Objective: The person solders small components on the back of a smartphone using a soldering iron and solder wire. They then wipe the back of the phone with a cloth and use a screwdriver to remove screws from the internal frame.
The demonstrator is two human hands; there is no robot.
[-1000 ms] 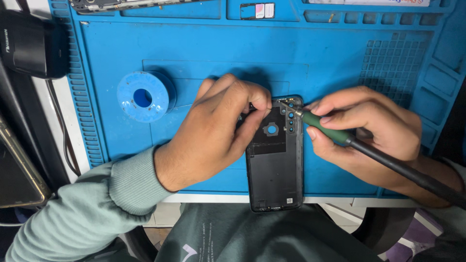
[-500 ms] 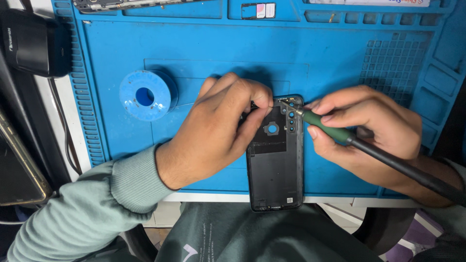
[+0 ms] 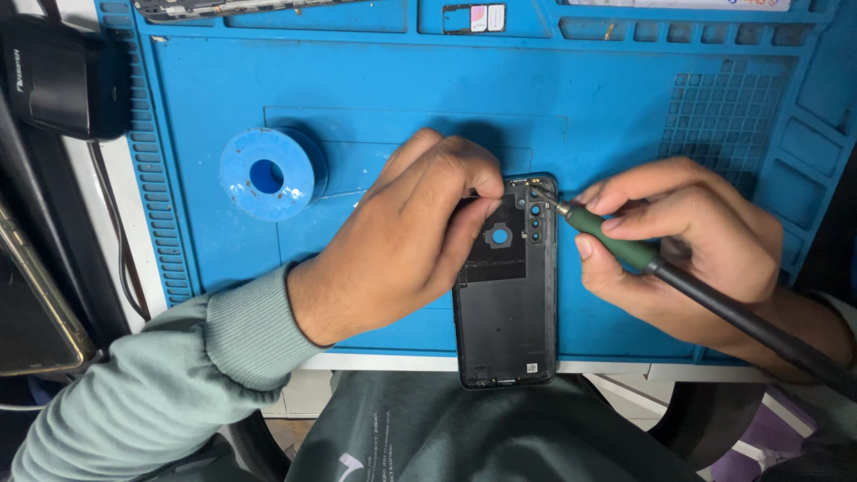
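A black phone back cover [image 3: 507,312] lies inner side up on the blue work mat [image 3: 384,80], its lower end over the mat's front edge. My left hand [image 3: 406,236] rests on the cover's upper left part, fingertips pinched near the camera cut-outs. My right hand [image 3: 683,236] grips a green-handled soldering iron [image 3: 616,241] like a pen. Its metal tip touches the cover's top right corner beside the row of lens holes. A thick black cable runs from the iron to the lower right.
A blue spool [image 3: 268,174] sits on the mat to the left. A black box [image 3: 62,76] stands at the far left, with a dark device [image 3: 31,303] below it. Small parts lie in the mat's top compartments [image 3: 473,16]. A gridded area [image 3: 723,116] is at the right.
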